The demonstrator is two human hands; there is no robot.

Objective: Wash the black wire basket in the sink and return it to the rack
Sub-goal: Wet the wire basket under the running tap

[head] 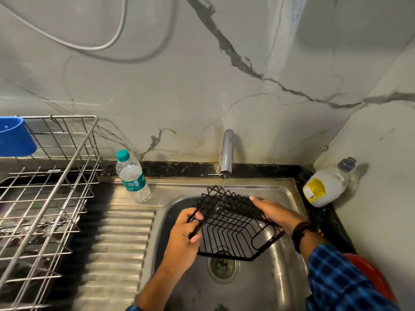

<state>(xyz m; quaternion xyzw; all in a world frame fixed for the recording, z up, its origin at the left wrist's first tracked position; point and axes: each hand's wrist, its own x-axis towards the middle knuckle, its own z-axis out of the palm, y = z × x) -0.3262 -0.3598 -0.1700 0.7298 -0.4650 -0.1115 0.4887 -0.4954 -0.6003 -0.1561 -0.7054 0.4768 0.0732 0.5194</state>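
Observation:
The black wire basket [233, 230] is held tilted over the steel sink [289, 270], its far zigzag rim just under the tap [226, 153]. A thin stream of water runs from the tap onto that rim. My left hand [184, 241] grips the basket's left edge, fingers curled round the wires. My right hand [276, 213] lies along the right side of the basket and holds it there. The steel wire rack [45, 198] stands on the counter at the left.
A water bottle with a teal cap [132, 176] stands on the sink's ribbed drainboard [116, 243] beside the rack. A blue cup [15, 135] hangs on the rack. A white jug [325, 185] lies in the right corner. The drain [222, 265] is below the basket.

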